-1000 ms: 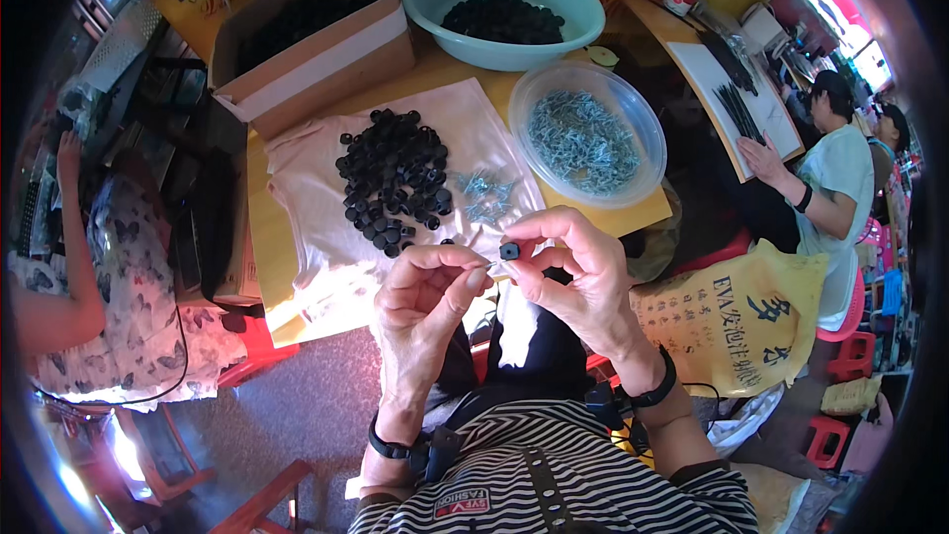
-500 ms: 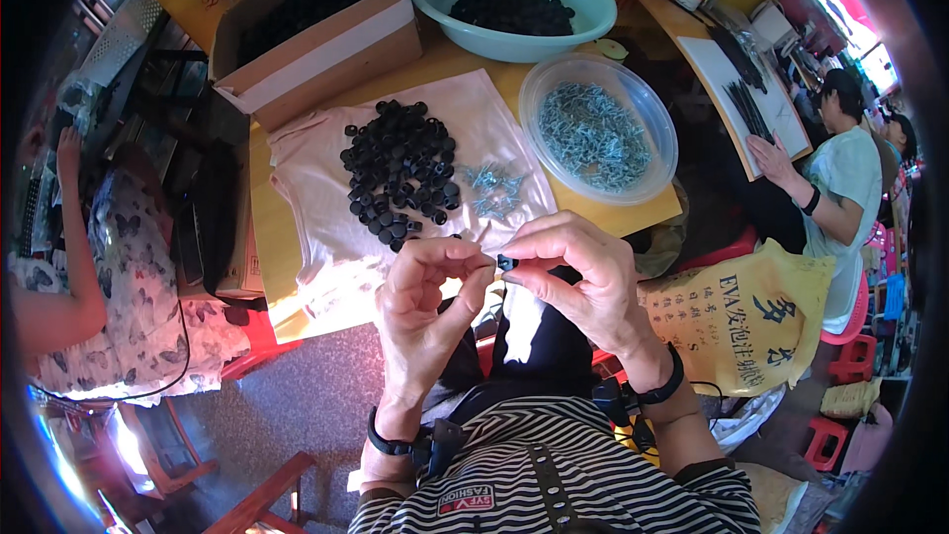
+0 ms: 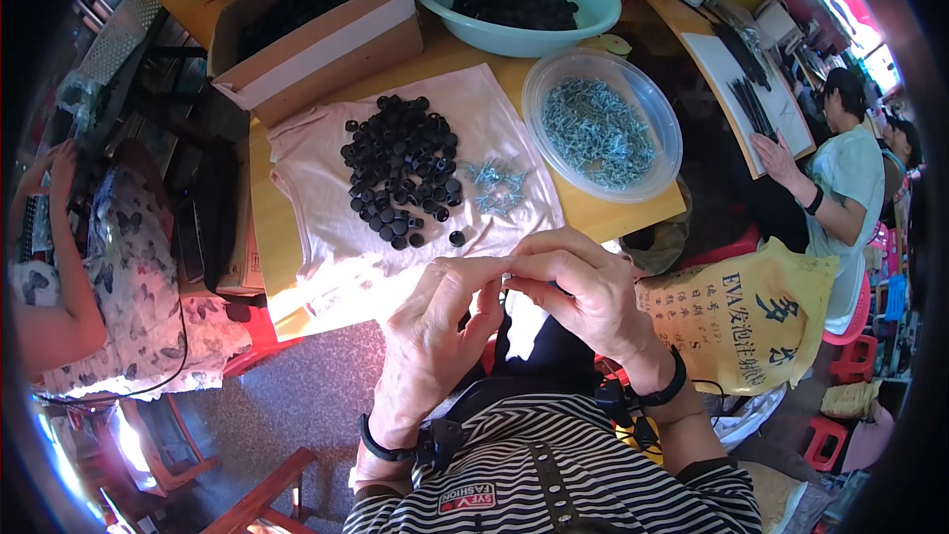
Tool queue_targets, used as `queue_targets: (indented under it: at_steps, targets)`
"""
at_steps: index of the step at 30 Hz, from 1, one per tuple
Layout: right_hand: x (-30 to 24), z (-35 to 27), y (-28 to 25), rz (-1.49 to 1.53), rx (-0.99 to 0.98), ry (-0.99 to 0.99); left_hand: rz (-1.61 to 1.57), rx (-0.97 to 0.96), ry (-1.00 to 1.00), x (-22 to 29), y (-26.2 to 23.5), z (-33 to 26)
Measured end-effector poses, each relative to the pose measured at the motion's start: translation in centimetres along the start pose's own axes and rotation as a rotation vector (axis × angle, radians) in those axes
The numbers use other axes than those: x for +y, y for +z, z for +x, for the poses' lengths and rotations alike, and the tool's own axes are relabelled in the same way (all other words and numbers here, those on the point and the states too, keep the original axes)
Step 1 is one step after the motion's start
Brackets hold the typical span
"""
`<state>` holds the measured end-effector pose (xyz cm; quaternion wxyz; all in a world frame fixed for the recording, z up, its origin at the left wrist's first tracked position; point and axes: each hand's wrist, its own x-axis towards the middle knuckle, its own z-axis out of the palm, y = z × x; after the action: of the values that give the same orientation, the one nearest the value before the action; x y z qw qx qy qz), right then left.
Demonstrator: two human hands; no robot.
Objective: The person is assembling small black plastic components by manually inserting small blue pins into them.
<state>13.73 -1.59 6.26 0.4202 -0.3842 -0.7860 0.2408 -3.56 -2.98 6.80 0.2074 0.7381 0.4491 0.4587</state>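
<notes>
In front of the table's near edge my left hand (image 3: 440, 326) and my right hand (image 3: 588, 297) meet fingertip to fingertip, both in a closed pinch. A small black cap sits in the right fingers, now almost wholly hidden; what the left fingers grip is hidden too. Just beyond them, a pile of small black caps (image 3: 400, 163) lies on a pale pink cloth (image 3: 316, 178), with one stray cap (image 3: 457, 237) nearest my hands. Beside the pile is a small heap of silvery-blue screws (image 3: 496, 188).
A round clear tub (image 3: 670, 143) of similar screws stands right of the cloth. Behind are a light green basin (image 3: 514, 38) and a cardboard box (image 3: 326, 59), both holding black pieces. A yellow sack (image 3: 736, 321) stands at right. Co-workers sit left (image 3: 74, 277) and right (image 3: 840, 188).
My left fingers have closed in over the small black cap at my right fingertips, hiding it. Both wrists have shifted slightly. The left co-worker's hands have come together.
</notes>
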Motion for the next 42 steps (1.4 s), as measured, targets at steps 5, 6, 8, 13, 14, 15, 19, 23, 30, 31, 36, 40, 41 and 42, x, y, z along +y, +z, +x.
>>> queue_targets:
  at_steps: [5,6,8,13,14,15,19,23,30,31,36,40,41,42]
  targets:
    - [0.8,-1.4,0.2,0.045,-0.006,0.000,-0.075,-0.018,-0.096,-0.3,0.4,-1.1]
    - [0.9,-1.8,0.4,0.051,-0.004,-0.019,-0.123,-0.045,-0.155,-0.5,0.4,-1.4]
    - [1.2,-2.6,1.1,0.561,0.063,0.329,-0.184,-0.077,-0.258,-0.9,0.8,-2.1]
    - [2.4,-3.6,2.4,0.782,0.078,0.496,-0.216,-0.071,-0.345,-2.0,2.4,-3.3]
    - [2.5,-3.6,2.4,0.781,0.035,0.564,-0.195,-0.046,-0.281,-2.3,2.6,-3.2]
    - [2.6,-3.6,2.3,0.786,-0.001,0.637,-0.172,-0.028,-0.227,-2.6,2.8,-3.1]
    - [3.0,-2.9,2.0,0.803,-0.021,0.638,-0.181,-0.064,-0.224,-3.3,2.5,-2.7]
    - [4.0,-2.0,1.8,0.889,0.021,0.733,-0.251,0.027,-0.479,-4.6,2.3,-2.1]
    - [5.4,-1.2,2.0,1.031,0.005,0.829,0.020,-0.003,-0.539,-6.9,2.9,-1.5]
    - [5.5,-1.2,2.1,1.069,0.012,0.854,0.022,0.015,-0.544,-7.1,3.1,-1.4]
    - [5.8,-1.1,2.2,1.230,0.011,0.879,0.052,0.047,-0.440,-7.3,3.4,-1.1]
    - [5.2,-0.8,1.9,1.308,0.030,0.825,0.006,0.054,-0.413,-6.0,2.7,-1.1]
    - [4.8,-0.8,1.9,1.302,0.016,0.841,-0.067,0.028,-0.386,-5.8,2.4,-1.1]
    - [4.3,-0.8,1.8,1.188,-0.002,0.768,-0.136,-0.007,-0.372,-5.6,2.3,-1.2]
